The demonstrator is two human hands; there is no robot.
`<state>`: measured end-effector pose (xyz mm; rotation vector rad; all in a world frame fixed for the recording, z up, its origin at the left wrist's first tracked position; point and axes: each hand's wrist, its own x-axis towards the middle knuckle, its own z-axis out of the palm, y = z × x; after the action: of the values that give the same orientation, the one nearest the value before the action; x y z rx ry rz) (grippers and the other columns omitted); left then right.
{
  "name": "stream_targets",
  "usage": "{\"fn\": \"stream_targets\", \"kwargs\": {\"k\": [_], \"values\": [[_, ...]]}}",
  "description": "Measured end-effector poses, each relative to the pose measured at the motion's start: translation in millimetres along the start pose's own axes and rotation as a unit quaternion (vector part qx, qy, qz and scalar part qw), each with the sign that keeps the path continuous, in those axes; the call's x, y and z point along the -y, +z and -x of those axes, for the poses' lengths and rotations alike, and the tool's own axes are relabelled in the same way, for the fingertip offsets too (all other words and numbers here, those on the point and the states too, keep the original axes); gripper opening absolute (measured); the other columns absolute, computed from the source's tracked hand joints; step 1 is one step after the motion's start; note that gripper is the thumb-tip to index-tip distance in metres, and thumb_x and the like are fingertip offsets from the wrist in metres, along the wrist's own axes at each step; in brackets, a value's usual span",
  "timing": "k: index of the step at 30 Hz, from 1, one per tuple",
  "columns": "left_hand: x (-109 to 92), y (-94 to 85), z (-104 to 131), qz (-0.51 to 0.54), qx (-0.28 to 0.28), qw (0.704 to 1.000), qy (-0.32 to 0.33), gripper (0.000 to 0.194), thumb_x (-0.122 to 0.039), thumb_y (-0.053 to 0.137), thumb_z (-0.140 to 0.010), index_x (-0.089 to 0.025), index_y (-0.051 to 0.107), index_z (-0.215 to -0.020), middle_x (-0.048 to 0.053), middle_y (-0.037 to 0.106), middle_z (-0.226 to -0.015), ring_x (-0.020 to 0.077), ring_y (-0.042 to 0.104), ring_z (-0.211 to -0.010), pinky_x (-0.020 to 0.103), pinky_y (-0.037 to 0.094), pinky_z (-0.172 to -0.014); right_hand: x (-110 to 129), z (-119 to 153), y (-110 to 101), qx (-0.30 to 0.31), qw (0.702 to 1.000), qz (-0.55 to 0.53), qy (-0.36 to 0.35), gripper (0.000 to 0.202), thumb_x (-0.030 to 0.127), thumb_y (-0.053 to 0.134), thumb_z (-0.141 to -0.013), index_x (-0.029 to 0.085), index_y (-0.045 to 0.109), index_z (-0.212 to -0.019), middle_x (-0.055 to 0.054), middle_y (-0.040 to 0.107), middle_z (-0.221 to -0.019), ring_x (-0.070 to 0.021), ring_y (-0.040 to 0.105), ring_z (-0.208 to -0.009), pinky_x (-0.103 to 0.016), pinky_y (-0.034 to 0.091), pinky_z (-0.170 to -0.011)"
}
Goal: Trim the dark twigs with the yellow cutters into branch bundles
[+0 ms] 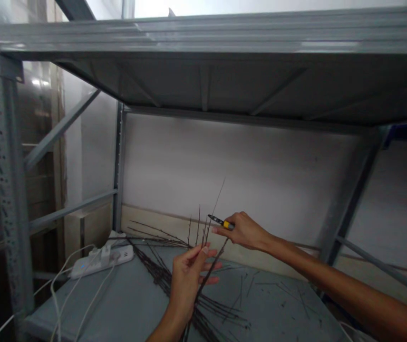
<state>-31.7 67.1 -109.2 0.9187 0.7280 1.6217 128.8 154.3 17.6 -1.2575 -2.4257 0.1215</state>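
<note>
In the middle of the head view, my left hand (188, 270) pinches a thin, dark, budded twig (207, 232) between thumb and forefinger, its other fingers stretched out. My right hand (248, 231) is just above and to the right. It is closed on a small hand tool (221, 222) with a dark pointed tip and a yellow band, which looks like cutters or pliers. The tool's tip is beside the twig tops. A thicker stem (215, 266) slants up from the bundle to under my right hand; whether those fingers hold it I cannot tell. Below lies a bundle of dark twigs (157, 271).
A grey metal shelf (118, 304) carries the twigs and scattered clippings (282, 294). On the left lies a white power strip (100, 261) with cables (61, 280). Another shelf (210, 35) hangs low overhead. Perforated uprights (5, 180) and a wall (239, 156) enclose the space.
</note>
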Motion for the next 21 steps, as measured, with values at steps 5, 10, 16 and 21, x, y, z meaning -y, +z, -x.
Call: {"fn": "stream_targets", "kwargs": {"k": [5,10,16,21], "values": [[2,-2.5,-1,0.011,-0.006,1.0,-0.008,0.054,-0.052,0.073,-0.082,-0.011,0.072,-0.118,0.018,0.078,-0.113,0.0334,0.078,-0.092,0.034,0.065,-0.062,0,-7,6,0.031,0.997,-0.063,0.026,0.058,0.071,0.062,-0.08,0.018,0.064,-0.056,-0.001,0.057,-0.043,-0.0138,0.052,-0.04,-0.027,0.039,-0.046],[-5,-14.2,-11,0.041,-0.049,0.998,-0.005,0.048,-0.048,0.073,-0.084,-0.011,0.069,-0.113,0.02,0.076,-0.113,0.0338,0.077,-0.094,0.038,0.066,-0.067,9,5,-25,-0.052,0.988,-0.147,0.022,0.06,0.068,0.054,-0.087,0.016,0.069,-0.114,-0.004,0.069,-0.07,-0.0154,0.061,-0.051,-0.025,0.044,-0.044],[-24,-37.4,-7,0.066,-0.057,0.996,0.033,0.034,-0.044,0.067,-0.09,-0.014,0.064,-0.106,0.013,0.077,-0.099,0.0233,0.076,-0.08,0.032,0.065,-0.062,1,97,-4,-0.294,0.908,-0.281,0.105,0.048,0.063,0.065,-0.083,0.021,0.073,-0.104,-0.004,0.069,-0.07,-0.0166,0.058,-0.054,-0.029,0.048,-0.052],[-34,-29.5,2,0.082,-0.011,0.996,0.024,0.027,-0.038,0.066,-0.092,-0.015,0.064,-0.106,0.009,0.075,-0.095,0.0177,0.074,-0.075,0.03,0.065,-0.062,31,186,137,-0.146,0.869,-0.419,0.218,0.047,0.061,0.074,-0.074,0.02,0.073,-0.097,-0.004,0.072,-0.075,-0.0145,0.054,-0.047,-0.028,0.045,-0.043]]}}
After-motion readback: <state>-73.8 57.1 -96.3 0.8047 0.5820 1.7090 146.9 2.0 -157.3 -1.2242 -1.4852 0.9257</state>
